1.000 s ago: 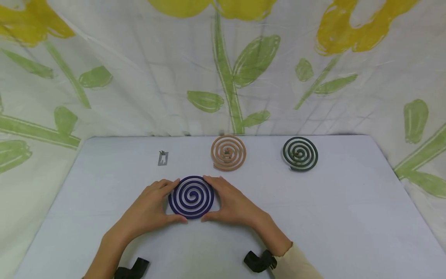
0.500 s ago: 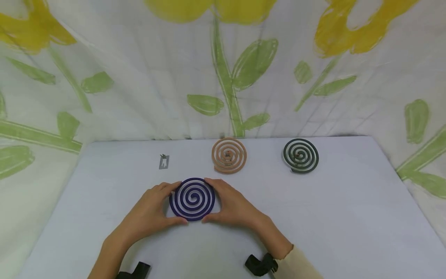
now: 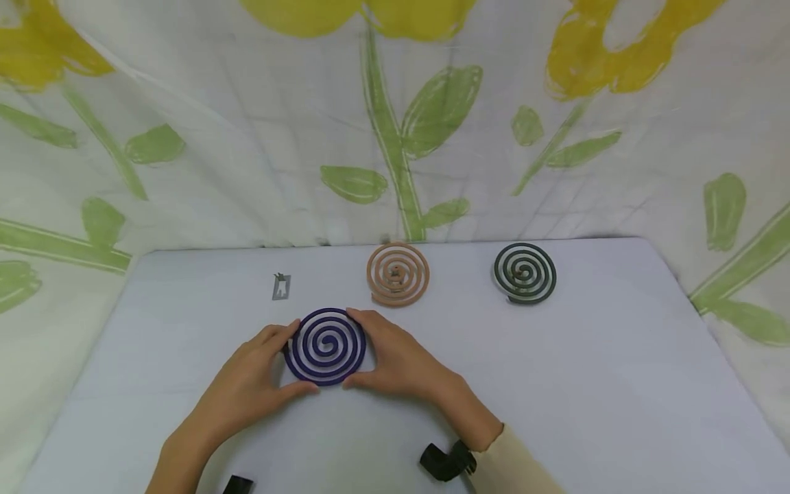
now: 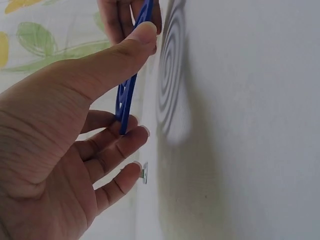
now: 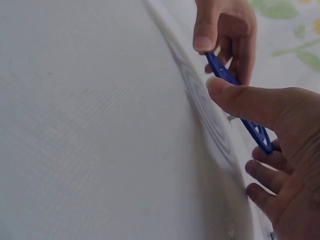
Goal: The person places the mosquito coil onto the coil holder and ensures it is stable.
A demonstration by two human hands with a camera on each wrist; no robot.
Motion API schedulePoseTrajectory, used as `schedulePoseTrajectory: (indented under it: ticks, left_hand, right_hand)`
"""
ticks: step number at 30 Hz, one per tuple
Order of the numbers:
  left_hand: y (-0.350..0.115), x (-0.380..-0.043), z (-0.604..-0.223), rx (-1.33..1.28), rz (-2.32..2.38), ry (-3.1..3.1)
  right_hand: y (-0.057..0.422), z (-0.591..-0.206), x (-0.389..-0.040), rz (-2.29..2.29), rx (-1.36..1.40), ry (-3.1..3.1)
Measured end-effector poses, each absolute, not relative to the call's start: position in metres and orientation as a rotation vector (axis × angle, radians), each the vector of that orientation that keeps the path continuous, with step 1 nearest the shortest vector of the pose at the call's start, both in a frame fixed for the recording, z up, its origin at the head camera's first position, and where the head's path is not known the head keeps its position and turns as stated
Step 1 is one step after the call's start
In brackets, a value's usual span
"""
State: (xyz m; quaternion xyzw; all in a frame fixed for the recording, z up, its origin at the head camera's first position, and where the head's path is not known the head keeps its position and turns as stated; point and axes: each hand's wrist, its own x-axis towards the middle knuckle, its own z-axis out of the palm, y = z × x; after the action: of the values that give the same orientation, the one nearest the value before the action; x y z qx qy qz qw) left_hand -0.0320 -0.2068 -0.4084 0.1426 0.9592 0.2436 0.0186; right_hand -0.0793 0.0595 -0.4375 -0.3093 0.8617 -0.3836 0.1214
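Both hands hold a blue-violet mosquito coil flat between them in the head view. My left hand pinches its left side, thumb along the near rim and fingertips at the far rim. On the opposite side, my right hand grips the rim the same way. Seen edge-on in the left wrist view, the mosquito coil is raised off the white table, with its spiral shadow below. In the right wrist view, the thumb lies over the coil's edge, with fingers underneath.
At the back of the white table lie an orange mosquito coil and a dark green one. A small metal coil stand lies to their left. Behind hangs a white cloth with painted flowers.
The head view has shifted slightly, moving everything a little left. The hands have carried the blue-violet mosquito coil slightly left relative to the stand; their hold is unchanged.
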Motion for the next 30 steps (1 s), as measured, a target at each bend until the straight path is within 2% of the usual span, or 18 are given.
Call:
schedulePoseTrajectory:
  ticks: [20, 30]
  left_hand:
    - [-0.221, -0.044, -0.398, 0.359, 0.796, 2.978]
    - [-0.226, -0.065, -0.378, 0.285, 0.851, 2.915]
  right_hand:
    - [0.030, -0.430, -0.103, -1.083, -0.962, 2.509]
    - [0.021, -0.417, -0.122, -1.108, -0.961, 2.544]
